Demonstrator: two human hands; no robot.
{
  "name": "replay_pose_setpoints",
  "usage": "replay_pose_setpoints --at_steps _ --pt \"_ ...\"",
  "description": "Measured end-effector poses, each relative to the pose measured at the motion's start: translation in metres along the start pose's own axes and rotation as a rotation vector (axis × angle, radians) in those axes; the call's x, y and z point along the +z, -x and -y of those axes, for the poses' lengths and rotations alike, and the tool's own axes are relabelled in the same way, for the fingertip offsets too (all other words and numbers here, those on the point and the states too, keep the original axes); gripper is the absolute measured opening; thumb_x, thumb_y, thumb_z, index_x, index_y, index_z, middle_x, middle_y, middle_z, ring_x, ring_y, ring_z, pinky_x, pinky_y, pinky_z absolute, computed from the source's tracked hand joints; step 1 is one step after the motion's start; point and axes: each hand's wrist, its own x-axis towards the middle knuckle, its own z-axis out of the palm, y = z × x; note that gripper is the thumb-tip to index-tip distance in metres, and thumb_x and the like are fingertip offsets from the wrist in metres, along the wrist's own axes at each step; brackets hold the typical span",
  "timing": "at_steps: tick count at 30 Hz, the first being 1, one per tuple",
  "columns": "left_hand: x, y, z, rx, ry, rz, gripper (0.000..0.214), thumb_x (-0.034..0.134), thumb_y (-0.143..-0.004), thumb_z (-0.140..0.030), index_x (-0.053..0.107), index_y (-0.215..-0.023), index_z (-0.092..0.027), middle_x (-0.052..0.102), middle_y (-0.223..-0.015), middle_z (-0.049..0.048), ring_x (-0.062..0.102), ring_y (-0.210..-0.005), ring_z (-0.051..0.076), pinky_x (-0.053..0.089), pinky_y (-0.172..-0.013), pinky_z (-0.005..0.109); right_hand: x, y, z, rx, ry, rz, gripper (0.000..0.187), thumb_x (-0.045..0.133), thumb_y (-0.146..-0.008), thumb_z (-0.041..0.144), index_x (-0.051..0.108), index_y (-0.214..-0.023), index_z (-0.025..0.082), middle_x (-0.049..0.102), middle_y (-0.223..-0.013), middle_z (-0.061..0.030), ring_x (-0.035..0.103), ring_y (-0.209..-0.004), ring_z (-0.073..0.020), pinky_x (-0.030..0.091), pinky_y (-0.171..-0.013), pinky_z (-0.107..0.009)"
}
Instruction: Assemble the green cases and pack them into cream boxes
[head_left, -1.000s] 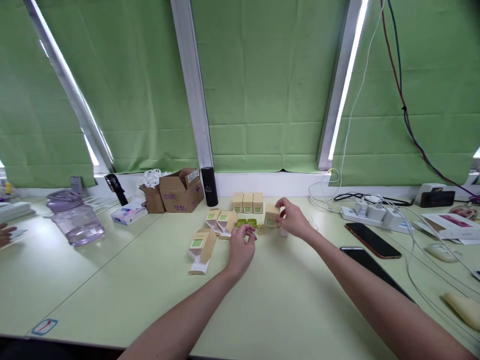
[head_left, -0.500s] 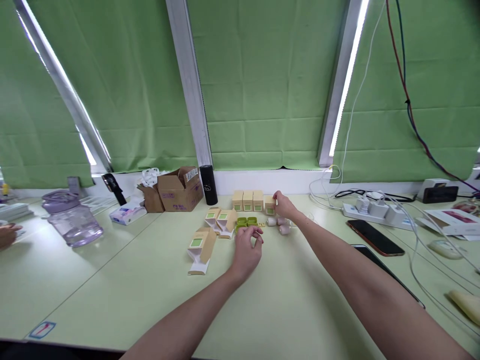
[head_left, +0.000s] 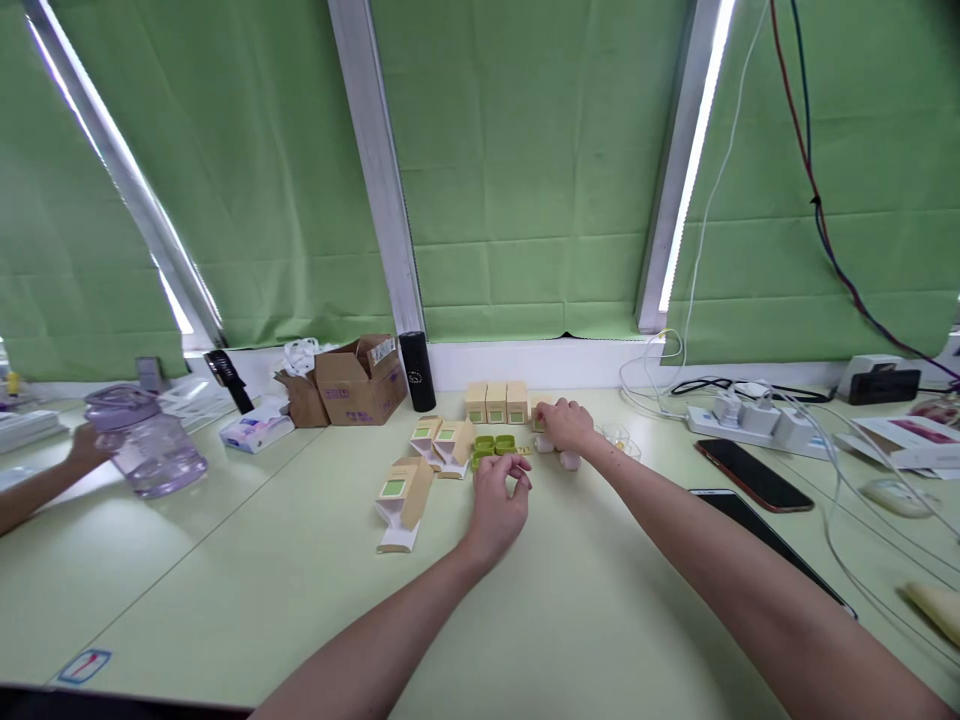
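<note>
My left hand (head_left: pixel 501 500) rests over the table with loosely curved fingers and thumb apart, holding nothing I can see. Just beyond its fingertips lies a small green tray with compartments (head_left: pixel 495 443). My right hand (head_left: pixel 568 425) reaches over small pinkish cylinders (head_left: pixel 569 460), its bent fingers in front of a small tan box (head_left: pixel 538 402) that they partly hide. Left of that box stand several matching boxes (head_left: pixel 496 402) in a row. Tan boxes with white flaps folded out (head_left: pixel 405 490) lie left of my left hand.
A brown carton (head_left: pixel 360 385) and black cylinder (head_left: pixel 418 371) stand at the back. Left are a purple jug (head_left: pixel 150 445), a tissue pack (head_left: pixel 256 427) and another person's hand (head_left: pixel 88 447). Right are two phones (head_left: pixel 752 475), a power strip (head_left: pixel 757 428), cables and clear plastic pieces (head_left: pixel 619 438).
My right hand has shifted from the end box's side to over the pinkish cylinders, fingers lower. My left hand has barely moved. The other person's hand has moved right, behind the jug.
</note>
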Motion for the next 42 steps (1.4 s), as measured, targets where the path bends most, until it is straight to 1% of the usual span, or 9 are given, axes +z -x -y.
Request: replay_pose_setpoints --at_steps 11,18,23,26,28,31,33,36,42 --pt "0.001 0.001 0.003 0.014 -0.029 0.004 0.016 0.056 -0.089 -0.01 0.065 -0.092 -0.023 0.068 -0.095 0.0047 0.057 -0.109 0.025 0.041 -0.101 0.042 0.01 -0.031 -0.006 0.071 0.021 0.031 0.039 0.047 -0.098 0.018 0.057 -0.135 0.025 0.06 -0.139 -0.0147 0.053 -0.128 -0.0333 0.041 -0.098 -0.045" --pt "0.002 0.002 0.003 0.026 -0.049 0.024 0.018 0.056 -0.088 -0.008 0.064 -0.095 -0.023 0.07 -0.09 0.0029 0.056 -0.109 0.026 0.039 -0.101 0.044 0.014 -0.043 -0.001 0.09 0.018 0.029 0.033 0.05 -0.101 0.02 0.059 -0.133 0.02 0.063 -0.139 -0.0159 0.052 -0.132 -0.0335 0.045 -0.102 -0.048" --pt "0.003 0.002 0.004 0.043 -0.054 0.028 0.02 0.056 -0.088 -0.008 0.064 -0.097 -0.023 0.07 -0.089 0.0025 0.057 -0.108 0.025 0.039 -0.1 0.044 0.014 -0.048 0.0 0.09 0.046 0.008 0.037 0.065 -0.1 0.038 0.061 -0.132 0.019 0.063 -0.134 -0.0106 0.065 -0.116 -0.0256 0.057 -0.097 -0.048" --pt "0.004 0.003 0.004 0.047 -0.062 0.031 0.02 0.056 -0.088 -0.008 0.064 -0.097 -0.023 0.069 -0.091 0.003 0.057 -0.107 0.025 0.04 -0.1 0.044 0.015 -0.049 -0.001 0.084 0.053 0.0 0.038 0.066 -0.1 0.039 0.061 -0.132 0.018 0.063 -0.133 -0.0099 0.067 -0.111 -0.024 0.059 -0.094 -0.046" --pt "0.004 0.003 0.005 0.05 -0.072 0.039 0.02 0.056 -0.087 -0.008 0.064 -0.096 -0.023 0.07 -0.092 0.003 0.058 -0.107 0.025 0.04 -0.1 0.044 0.015 -0.048 -0.001 0.076 0.051 -0.002 0.037 0.065 -0.1 0.038 0.061 -0.132 0.019 0.063 -0.134 -0.0107 0.065 -0.115 -0.0253 0.057 -0.097 -0.047" --pt "0.004 0.004 0.005 0.054 -0.084 0.054 0.024 0.055 -0.085 -0.005 0.064 -0.097 -0.023 0.07 -0.089 0.0024 0.058 -0.107 0.025 0.039 -0.1 0.045 0.016 -0.044 -0.001 0.063 0.039 0.004 0.033 0.056 -0.102 0.025 0.06 -0.135 0.021 0.061 -0.14 -0.0138 0.056 -0.129 -0.031 0.048 -0.104 -0.049" --pt "0.004 0.004 0.004 0.053 -0.091 0.067 0.027 0.055 -0.083 -0.003 0.065 -0.097 -0.024 0.07 -0.088 0.0019 0.059 -0.107 0.025 0.039 -0.1 0.045 0.016 -0.041 -0.001 0.057 0.031 0.008 0.041 0.049 -0.099 0.016 0.056 -0.139 0.022 0.059 -0.144 -0.0151 0.048 -0.135 -0.0337 0.041 -0.106 -0.049" --pt "0.005 0.005 0.003 0.045 -0.1 0.083 0.028 0.055 -0.082 -0.002 0.065 -0.096 -0.023 0.07 -0.089 0.002 0.059 -0.106 0.024 0.039 -0.101 0.045 0.014 -0.035 -0.004 0.05 0.024 0.006 0.048 0.046 -0.095 0.013 0.052 -0.142 0.021 0.058 -0.146 -0.0148 0.045 -0.136 -0.0342 0.037 -0.105 -0.047" --pt "0.004 0.006 0.0 0.041 -0.099 0.078 0.024 0.055 -0.084 -0.005 0.066 -0.096 -0.023 0.069 -0.093 0.0033 0.059 -0.106 0.024 0.04 -0.1 0.044 0.009 -0.035 -0.006 0.047 0.003 0.026 0.05 0.047 -0.091 0.012 0.052 -0.14 0.022 0.059 -0.145 -0.0133 0.045 -0.133 -0.0344 0.037 -0.102 -0.046"
